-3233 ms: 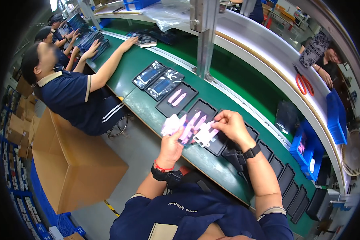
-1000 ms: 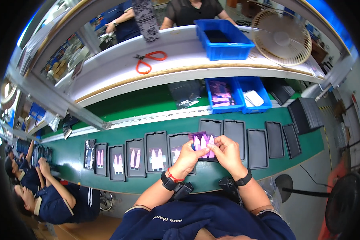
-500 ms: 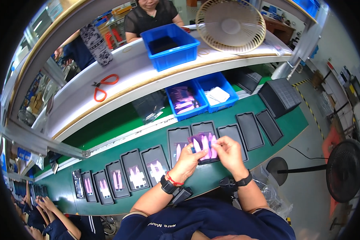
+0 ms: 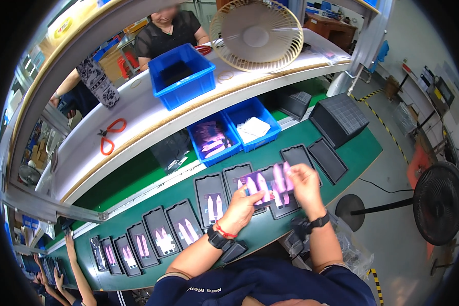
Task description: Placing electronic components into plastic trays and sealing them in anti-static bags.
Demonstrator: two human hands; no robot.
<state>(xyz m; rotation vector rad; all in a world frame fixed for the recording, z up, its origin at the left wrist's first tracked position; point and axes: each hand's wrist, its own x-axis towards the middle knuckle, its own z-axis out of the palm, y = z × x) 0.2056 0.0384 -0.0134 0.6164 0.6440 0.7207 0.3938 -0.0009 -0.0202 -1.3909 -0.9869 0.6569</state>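
My left hand is closed on a fan of clear purple packets with pink pointed strips inside. Between the fingertips of my right hand is a pink pointed-strip packet, held just right of that fan. Both hands are over black shallow trays on the green table. To the left, a tray holds a similar packet, and several more trays with such pieces run further left. Trays at the right, such as one black tray, show bare bottoms.
A blue bin of pink packets and a blue bin of white pieces stand behind the trays. Stacked black trays are at the right end. The shelf above carries orange-handled cutters, a blue bin and a fan. Co-workers sit opposite and at left.
The pink packet in my right hand has come away from the fan, up and to the right. The view has turned, so the table appears shifted left.
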